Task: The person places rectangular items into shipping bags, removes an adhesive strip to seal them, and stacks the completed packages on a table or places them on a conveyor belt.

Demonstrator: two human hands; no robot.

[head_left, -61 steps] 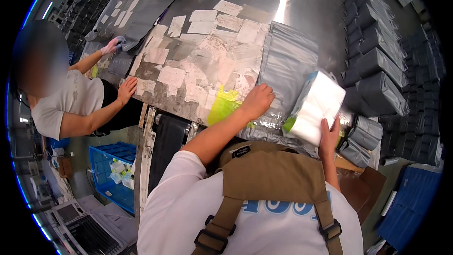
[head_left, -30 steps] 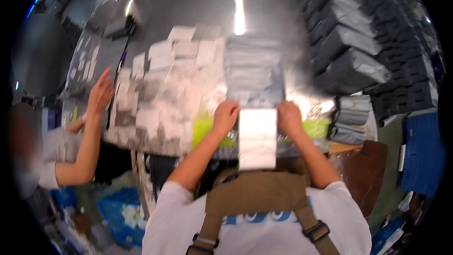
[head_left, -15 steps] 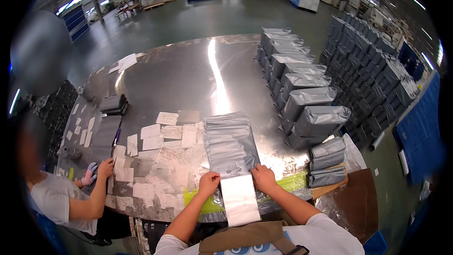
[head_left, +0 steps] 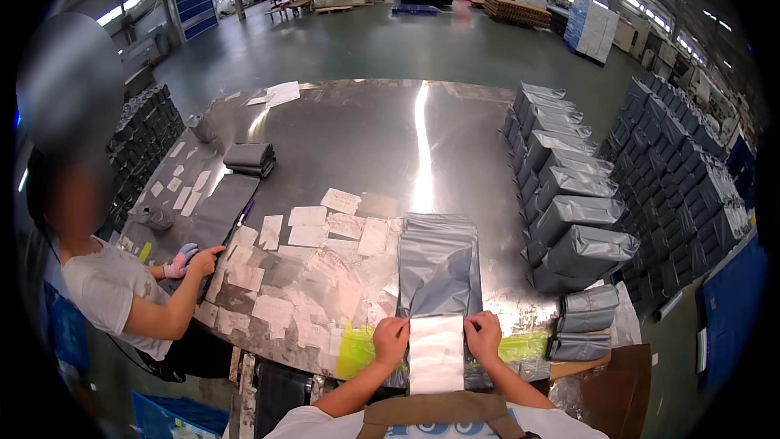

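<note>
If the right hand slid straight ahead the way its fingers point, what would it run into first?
Probably the flat grey mailer bag lying just beyond the right hand on the metal table; the fingers already rest at its near end beside the white packet. Depth is uncertain.

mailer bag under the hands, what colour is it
Grey, a plain glossy mailer bag; the head view shows it best.

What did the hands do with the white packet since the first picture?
The white packet moved from the right side to the middle, in front of the grey bags. First only the right hand held it; now the left hand grips it too. The co-worker's hand stays on the table.
</note>
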